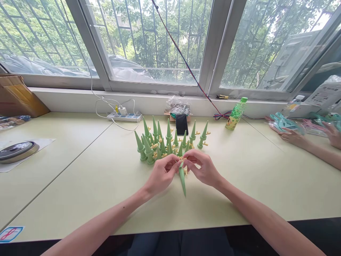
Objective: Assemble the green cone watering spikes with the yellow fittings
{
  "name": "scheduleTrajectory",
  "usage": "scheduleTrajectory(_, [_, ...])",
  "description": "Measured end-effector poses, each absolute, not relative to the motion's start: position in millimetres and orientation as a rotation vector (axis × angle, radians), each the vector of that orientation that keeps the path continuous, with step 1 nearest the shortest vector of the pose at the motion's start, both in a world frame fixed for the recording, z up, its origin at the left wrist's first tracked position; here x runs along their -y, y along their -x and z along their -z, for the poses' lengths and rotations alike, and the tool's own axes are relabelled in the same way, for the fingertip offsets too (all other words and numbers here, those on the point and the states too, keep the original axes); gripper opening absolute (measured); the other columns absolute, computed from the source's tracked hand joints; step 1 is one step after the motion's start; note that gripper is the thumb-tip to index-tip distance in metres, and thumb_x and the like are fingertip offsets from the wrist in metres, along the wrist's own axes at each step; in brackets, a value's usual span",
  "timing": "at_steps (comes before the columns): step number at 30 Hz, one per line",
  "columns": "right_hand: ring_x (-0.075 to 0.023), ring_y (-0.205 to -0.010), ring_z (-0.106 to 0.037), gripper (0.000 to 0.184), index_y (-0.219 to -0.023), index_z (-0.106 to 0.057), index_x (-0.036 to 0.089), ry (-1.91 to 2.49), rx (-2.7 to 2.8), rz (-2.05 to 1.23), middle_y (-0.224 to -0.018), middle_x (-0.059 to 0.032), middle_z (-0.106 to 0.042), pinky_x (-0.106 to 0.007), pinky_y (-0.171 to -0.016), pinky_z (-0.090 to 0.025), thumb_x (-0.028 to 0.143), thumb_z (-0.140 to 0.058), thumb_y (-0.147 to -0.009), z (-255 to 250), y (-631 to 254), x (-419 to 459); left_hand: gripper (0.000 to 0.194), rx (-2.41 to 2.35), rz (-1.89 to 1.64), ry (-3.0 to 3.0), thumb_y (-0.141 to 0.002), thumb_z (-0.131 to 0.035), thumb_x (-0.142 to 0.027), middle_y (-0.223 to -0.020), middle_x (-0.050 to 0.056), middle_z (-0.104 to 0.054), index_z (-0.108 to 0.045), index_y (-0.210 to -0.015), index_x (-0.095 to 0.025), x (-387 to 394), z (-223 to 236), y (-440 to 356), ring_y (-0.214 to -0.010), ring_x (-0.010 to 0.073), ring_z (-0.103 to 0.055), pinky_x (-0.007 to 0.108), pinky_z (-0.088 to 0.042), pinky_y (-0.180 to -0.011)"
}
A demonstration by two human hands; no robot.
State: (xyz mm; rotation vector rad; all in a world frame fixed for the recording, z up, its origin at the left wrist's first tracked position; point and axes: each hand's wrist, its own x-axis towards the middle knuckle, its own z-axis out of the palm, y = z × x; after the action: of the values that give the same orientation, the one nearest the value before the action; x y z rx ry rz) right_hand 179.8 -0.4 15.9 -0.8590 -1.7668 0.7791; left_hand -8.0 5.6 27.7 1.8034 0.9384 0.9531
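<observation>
Both hands meet at the middle of the table, in front of several green pointed cones [148,151] that stand upright with small yellow pegs on their sides. My left hand [163,173] is closed, thumb and fingers pinching a small yellow piece [183,159]. From the other side my right hand [204,169] pinches at the same piece. Below the fingertips a green cone [182,182] points toward me. Fingers cover the spot where it meets the yellow piece, so I cannot tell whether they are joined.
Behind the cones lie a black phone [182,124] and a power strip [125,116] with white cables. A green-capped bottle [236,113] stands back right. A roll of tape [18,152] lies at left. At far right, another person's hands [295,138] touch teal clips [283,122].
</observation>
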Motion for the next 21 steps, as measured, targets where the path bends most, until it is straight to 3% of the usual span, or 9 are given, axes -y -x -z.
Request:
scheduleTrajectory(13, [-0.0126,-0.060,-0.058,0.016,-0.091,-0.060,0.020,0.961,1.692,-0.648,-0.075,-0.0021,-0.061,-0.026,-0.056,-0.053,0.034,-0.054,-0.096,-16,-180,-2,0.021,-1.044,-0.983,-2.088,-0.096,-0.051,-0.039,-0.057,-0.006,-0.045,-0.060,-0.097,-0.020,-7,-18,10,-0.051,0.0095,-0.037,0.023,-0.030,-0.050])
scheduleTrajectory(21, [-0.0114,-0.055,-0.056,0.019,-0.090,-0.060,0.019,0.982,1.632,-0.674,-0.070,-0.0004,-0.059,-0.025,-0.052,-0.051,0.036,-0.053,-0.097,-16,-181,-3,0.030,-1.190,-0.756,-2.221,-0.093,-0.054,-0.037,-0.068,-0.004,-0.059,-0.057,-0.120,-0.024,-5,-12,10,-0.060,0.0148,-0.053,0.025,-0.038,-0.058])
